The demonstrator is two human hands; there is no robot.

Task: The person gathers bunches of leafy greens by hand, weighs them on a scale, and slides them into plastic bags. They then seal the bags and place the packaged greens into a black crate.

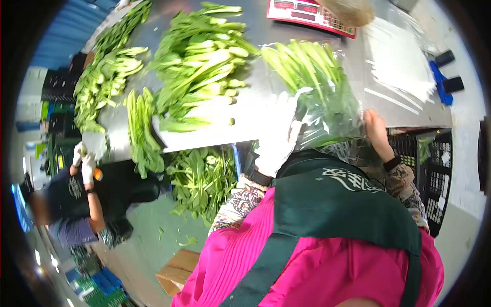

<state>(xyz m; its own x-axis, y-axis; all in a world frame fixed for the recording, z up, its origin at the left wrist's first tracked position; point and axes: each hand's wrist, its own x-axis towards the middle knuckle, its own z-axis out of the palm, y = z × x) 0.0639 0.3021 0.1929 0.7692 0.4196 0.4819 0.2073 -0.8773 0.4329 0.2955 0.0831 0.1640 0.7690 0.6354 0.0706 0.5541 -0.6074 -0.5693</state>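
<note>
A clear plastic bag of leafy greens point(327, 100) lies at the front edge of the metal table, pale stems pointing away from me and leaves towards me. My left hand point(275, 135), in a white glove bleached by glare, is at the bag's left side, its thumb against the plastic. Bare and curled, my right hand point(377, 132) has its fingertips at the bag's right edge. Both hands appear closed on the plastic, though glare blurs the left fingers. Left of the bag is a large heap of loose greens point(202, 66), with a smaller bunch point(140, 125) beside it.
A red and white scale point(312, 14) stands at the back, near a stack of white plastic bags point(399, 59). More greens point(110, 77) lie far left. Below the table edge are a pile of greens point(202, 179) and black crates point(437, 179). A gloved co-worker point(76, 204) stands left.
</note>
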